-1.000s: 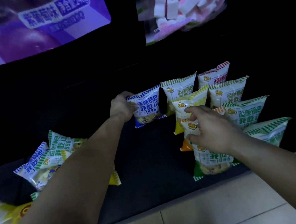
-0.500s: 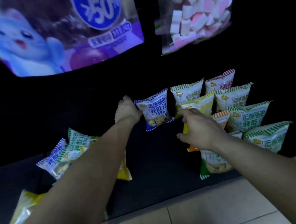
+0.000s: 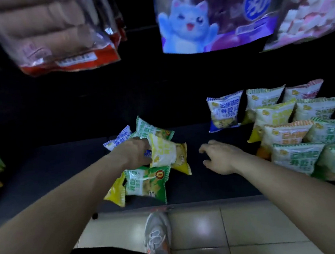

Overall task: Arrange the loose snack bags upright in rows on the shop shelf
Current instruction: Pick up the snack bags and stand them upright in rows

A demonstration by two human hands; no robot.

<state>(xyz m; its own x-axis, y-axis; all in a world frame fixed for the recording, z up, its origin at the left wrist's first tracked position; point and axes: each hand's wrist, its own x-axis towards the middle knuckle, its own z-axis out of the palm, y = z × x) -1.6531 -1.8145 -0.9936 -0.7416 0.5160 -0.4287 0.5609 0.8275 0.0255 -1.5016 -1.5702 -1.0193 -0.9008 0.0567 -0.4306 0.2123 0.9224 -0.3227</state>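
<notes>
Dark shelf runs low across the view, its black deck meeting pale floor tiles at the front edge, with big hanging packs overhead and a grey shoe on the tiles.

On the right of the shelf the standing rows are built: bags upright, faces toward the camera, stepped from back to front, with a blue-trimmed bag alone at the back as the start of a new column. Left of centre lies the loose pile, several bags overlapping flat at odd angles.

The step in hand looks like fetching the next bag. The left hand sits on the pile with its grip closed on a yellow bag. That bag lies tilted, its long axis slanting from upper left to lower right, its printed face up and one sealed end pointing toward the shelf front. The right hand hovers over bare shelf between pile and rows, fingers spread and holding nothing.

Next, I judge, the yellow bag must be lifted clear of its neighbours, turned so its long axis stands vertical with the face forward, and set in front of the blue-trimmed bag. The puffy bags seem likely to tip, so the free hand may need to steady the row.
</notes>
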